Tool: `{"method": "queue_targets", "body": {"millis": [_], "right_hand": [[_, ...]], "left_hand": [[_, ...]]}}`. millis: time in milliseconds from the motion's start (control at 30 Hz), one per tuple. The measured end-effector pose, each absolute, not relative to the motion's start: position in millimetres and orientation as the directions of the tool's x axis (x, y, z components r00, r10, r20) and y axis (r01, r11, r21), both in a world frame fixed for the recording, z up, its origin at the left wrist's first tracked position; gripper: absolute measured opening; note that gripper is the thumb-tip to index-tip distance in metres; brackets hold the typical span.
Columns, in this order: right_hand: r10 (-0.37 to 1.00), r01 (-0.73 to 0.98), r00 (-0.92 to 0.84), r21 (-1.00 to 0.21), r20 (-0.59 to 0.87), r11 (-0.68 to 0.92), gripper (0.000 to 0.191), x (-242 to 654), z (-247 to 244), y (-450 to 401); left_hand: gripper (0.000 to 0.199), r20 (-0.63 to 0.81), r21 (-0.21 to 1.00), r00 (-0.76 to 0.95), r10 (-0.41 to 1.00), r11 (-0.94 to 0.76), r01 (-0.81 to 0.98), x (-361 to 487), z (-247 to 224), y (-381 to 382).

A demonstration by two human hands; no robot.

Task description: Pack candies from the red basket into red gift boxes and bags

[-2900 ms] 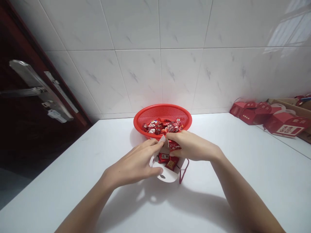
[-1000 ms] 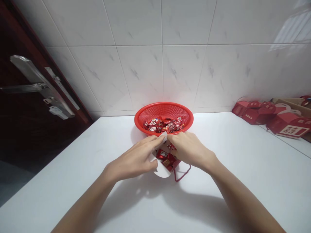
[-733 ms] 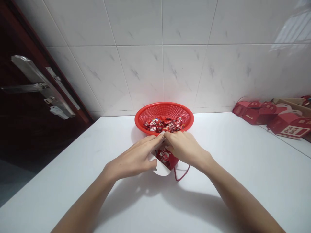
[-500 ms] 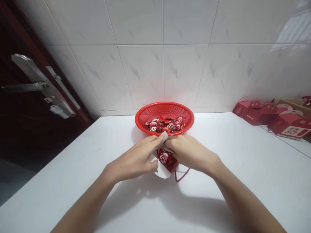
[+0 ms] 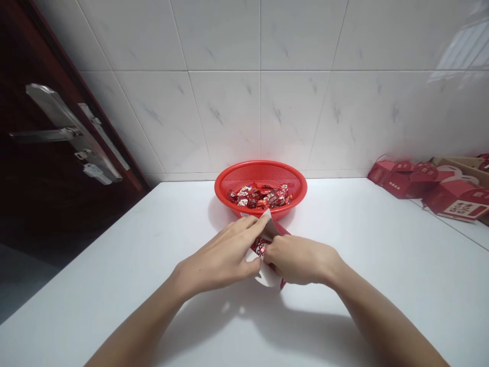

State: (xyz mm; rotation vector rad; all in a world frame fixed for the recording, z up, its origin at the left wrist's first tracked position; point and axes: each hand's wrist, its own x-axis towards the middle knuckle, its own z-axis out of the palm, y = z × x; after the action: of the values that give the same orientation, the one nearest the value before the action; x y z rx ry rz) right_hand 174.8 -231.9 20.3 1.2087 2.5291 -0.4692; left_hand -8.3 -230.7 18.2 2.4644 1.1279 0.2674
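Observation:
A small red paper gift box (image 5: 271, 278) with white inner flaps lies open on the table, with red-wrapped candy (image 5: 260, 245) inside it. My left hand (image 5: 225, 257) grips its left side, thumb on the near flap and fingers along the far flap. My right hand (image 5: 300, 259) is curled in the box's opening, touching the candy; its fingertips are partly hidden, so what they pinch cannot be made out. Just beyond both hands stands a red plastic basket (image 5: 261, 165), with several wrapped candies (image 5: 263, 196) in it.
Several folded red gift boxes (image 5: 410, 181) stand at the right, beside a cardboard box (image 5: 468, 167). White tiles (image 5: 225, 117) rise behind the white table (image 5: 126, 244). A dark door with a metal handle (image 5: 46, 135) is at the left.
My right hand has shifted down and nearer, into the near part of the box. The box has turned slightly, and its cord no longer shows. The view has shifted a little.

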Motion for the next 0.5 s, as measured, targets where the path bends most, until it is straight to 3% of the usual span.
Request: {"method": "queue_targets", "body": {"millis": [167,367,500], "right_hand": [[0.703,0.809,-0.572,-0.147,-0.422,0.57,0.02,168,17,-232],[0.721,0.808,-0.538,-0.024,-0.436,0.589,0.027,159,19,-231],[0.743,0.792,-0.606,-0.127,-0.283,0.597,0.025,169,18,-229]], "left_hand": [[0.076,-0.012,0.451,0.656,0.755,-0.581,0.677,-11,16,-226],[0.074,-0.047,0.447,0.64,0.767,-0.557,0.7,-13,16,-224],[0.066,-0.067,0.444,0.626,0.777,-0.539,0.716,-13,18,-222]]}}
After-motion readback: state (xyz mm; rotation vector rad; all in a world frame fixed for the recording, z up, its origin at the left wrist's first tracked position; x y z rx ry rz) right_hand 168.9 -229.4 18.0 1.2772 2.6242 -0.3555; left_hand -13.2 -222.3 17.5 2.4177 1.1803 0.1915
